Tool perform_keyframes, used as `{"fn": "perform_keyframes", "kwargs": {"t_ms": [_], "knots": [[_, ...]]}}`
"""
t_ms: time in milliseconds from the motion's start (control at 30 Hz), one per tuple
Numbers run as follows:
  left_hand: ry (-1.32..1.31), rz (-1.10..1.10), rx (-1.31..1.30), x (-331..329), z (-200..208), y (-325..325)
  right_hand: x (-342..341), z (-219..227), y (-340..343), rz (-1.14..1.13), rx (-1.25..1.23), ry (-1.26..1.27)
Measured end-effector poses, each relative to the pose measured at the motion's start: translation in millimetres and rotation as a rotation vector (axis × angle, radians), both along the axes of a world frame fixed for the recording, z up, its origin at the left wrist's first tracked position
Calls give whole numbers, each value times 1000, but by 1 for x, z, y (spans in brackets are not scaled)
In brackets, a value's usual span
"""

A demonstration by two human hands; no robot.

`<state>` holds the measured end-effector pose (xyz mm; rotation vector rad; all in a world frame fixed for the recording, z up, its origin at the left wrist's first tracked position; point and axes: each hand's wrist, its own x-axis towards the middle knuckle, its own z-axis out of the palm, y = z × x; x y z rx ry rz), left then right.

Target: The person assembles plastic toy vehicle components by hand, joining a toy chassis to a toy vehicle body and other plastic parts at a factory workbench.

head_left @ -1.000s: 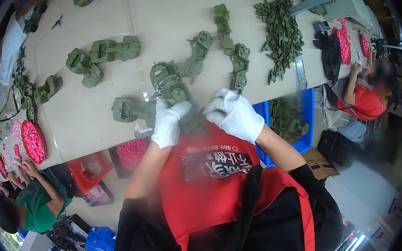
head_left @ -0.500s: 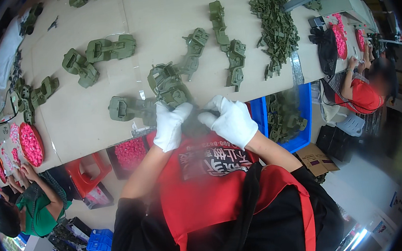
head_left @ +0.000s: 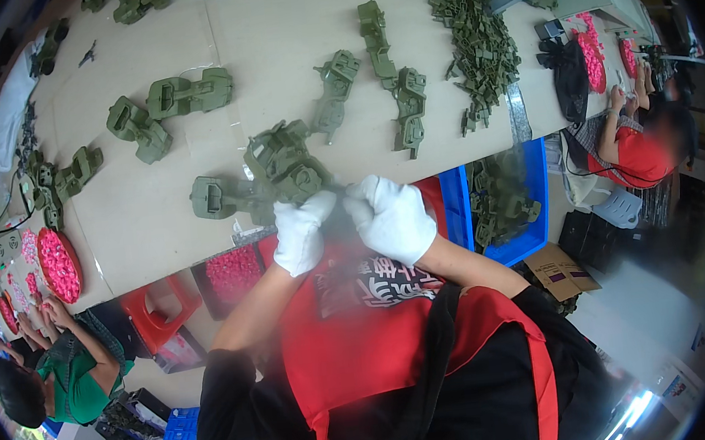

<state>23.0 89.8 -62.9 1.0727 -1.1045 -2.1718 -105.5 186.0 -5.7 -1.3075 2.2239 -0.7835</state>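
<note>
My left hand (head_left: 300, 235), in a white glove, is closed at the near end of a chunky olive-green moulded plastic part (head_left: 281, 161) at the table's front edge. My right hand (head_left: 391, 219), also gloved, is beside it with fingers bent into a pinch. A blurred patch between the hands hides what the right fingers hold. Left of the held part, a similar green part (head_left: 213, 198) lies on the table. Beyond it rests a narrower green piece (head_left: 335, 93).
A heap of small green pieces (head_left: 480, 46) lies at the right. More green parts (head_left: 187, 93) are spread at the left. Below the table edge are a blue bin (head_left: 537, 202) and a red stool (head_left: 158, 311). Other people work at both sides.
The green part has shifted slightly left and turned. Both hands have moved slightly nearer to me, and my right hand's fingers have curled in more tightly.
</note>
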Motion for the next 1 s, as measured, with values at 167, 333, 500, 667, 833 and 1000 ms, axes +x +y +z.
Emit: {"fn": "perform_keyframes", "kwargs": {"t_ms": [167, 333, 500, 667, 833, 1000], "knots": [[-146, -340, -899, 9, -20, -7, 2, -3, -1, 27, -7, 34], [134, 74, 83, -15, 25, -9, -11, -5, -10, -37, -122, -141], [110, 54, 186, -24, 27, -30, -87, -37, -22, -222, 68, -801], [231, 117, 208, -23, 22, -35, -161, -132, -15, -685, 190, 87], [322, 21, 281, -14, 1, -36, -200, -198, 16, -709, -168, -137], [259, -38, 142, -14, -9, -42, -163, -98, 6, -769, -300, -500]]}}
